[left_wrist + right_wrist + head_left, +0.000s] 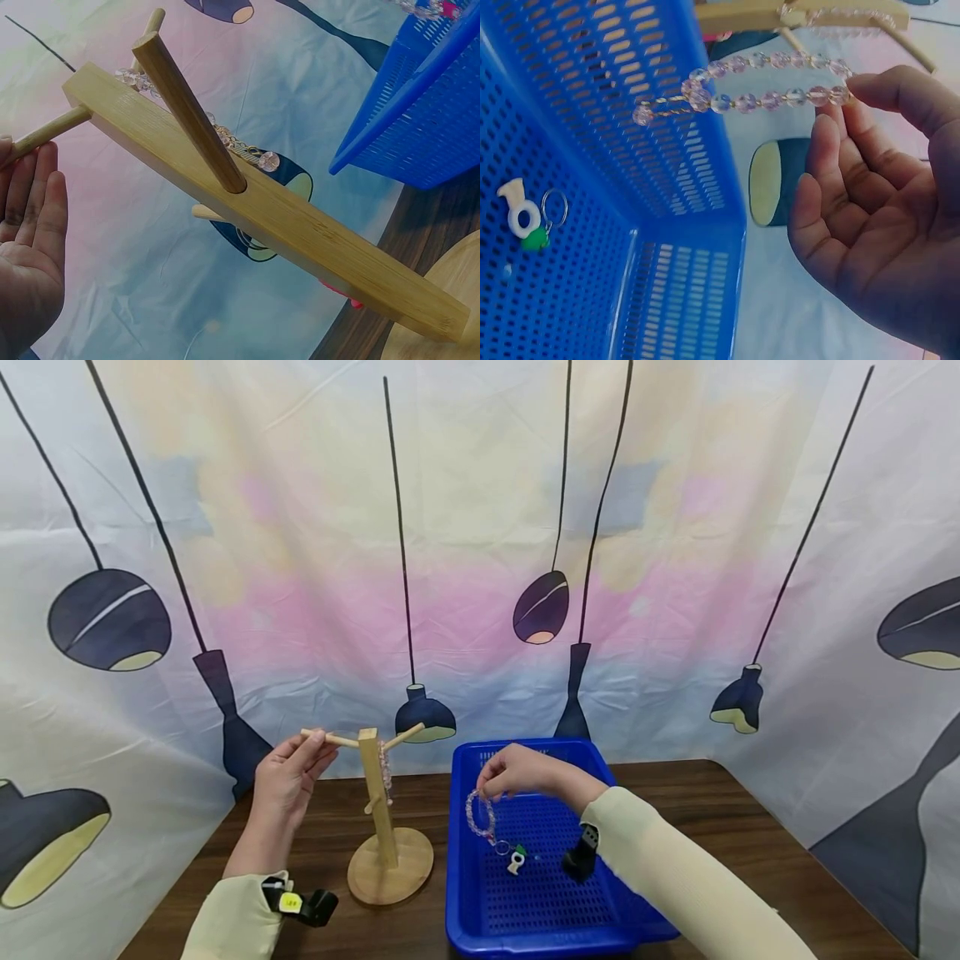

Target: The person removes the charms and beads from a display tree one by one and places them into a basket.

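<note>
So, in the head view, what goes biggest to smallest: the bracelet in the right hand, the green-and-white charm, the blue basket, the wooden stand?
1. Blue basket, looks largest
2. Wooden stand
3. Held bracelet
4. Green-and-white charm, looks smallest

The stand (372, 768) is on my left and the basket (525, 946) on my right, both on the table (675, 793).
The curtain (472, 485) hangs behind the table, beyond them both. The stand's base (412, 860) sits just left of the basket, with a gap between. My left hand (287, 781) is on the left peg (342, 741), near its outer end; from the right peg (406, 737) a first bracelet (386, 777) hangs, close beside the post. My right hand (519, 772) is above the basket, and a second bracelet (469, 814) hangs from it, over the basket's left part in the head view. A keychain (517, 862) lies in the basket, to the right of that second bracelet's lower end.
</note>
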A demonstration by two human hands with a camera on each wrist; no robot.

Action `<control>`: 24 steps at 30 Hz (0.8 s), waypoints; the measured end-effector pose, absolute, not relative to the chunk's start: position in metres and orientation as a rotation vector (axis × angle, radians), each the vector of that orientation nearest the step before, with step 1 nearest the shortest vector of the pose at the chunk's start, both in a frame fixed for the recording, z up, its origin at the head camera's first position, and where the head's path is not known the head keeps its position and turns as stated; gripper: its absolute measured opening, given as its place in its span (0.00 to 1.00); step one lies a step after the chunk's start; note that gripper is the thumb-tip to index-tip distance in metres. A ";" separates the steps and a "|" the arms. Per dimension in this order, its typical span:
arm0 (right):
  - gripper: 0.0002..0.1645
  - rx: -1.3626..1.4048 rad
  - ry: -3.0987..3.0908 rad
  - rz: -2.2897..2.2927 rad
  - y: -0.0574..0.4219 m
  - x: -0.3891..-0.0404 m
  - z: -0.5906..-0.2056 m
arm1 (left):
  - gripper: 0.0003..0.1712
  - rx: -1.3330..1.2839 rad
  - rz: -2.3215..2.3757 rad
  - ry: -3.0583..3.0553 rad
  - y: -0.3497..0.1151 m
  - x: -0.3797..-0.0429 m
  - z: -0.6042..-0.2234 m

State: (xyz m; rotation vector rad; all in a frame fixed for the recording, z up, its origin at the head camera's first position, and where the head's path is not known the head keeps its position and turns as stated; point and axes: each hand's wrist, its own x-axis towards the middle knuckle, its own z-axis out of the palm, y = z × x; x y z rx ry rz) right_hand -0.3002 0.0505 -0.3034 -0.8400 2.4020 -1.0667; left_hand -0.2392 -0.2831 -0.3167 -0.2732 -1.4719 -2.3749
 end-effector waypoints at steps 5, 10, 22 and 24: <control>0.09 -0.863 2.397 -0.971 0.057 -0.306 -0.310 | 0.15 -0.276 -2.374 -1.481 -0.283 -0.239 -0.316; 0.09 -0.896 2.360 -0.871 0.060 -0.308 -0.320 | 0.15 -0.265 -2.373 -1.474 -0.283 -0.238 -0.317; 0.09 -0.826 2.328 -0.791 0.063 -0.306 -0.341 | 0.14 -0.263 -2.362 -1.483 -0.283 -0.238 -0.316; 0.09 -0.813 2.328 -0.785 0.063 -0.305 -0.343 | 0.14 -0.266 -2.358 -1.488 -0.283 -0.238 -0.316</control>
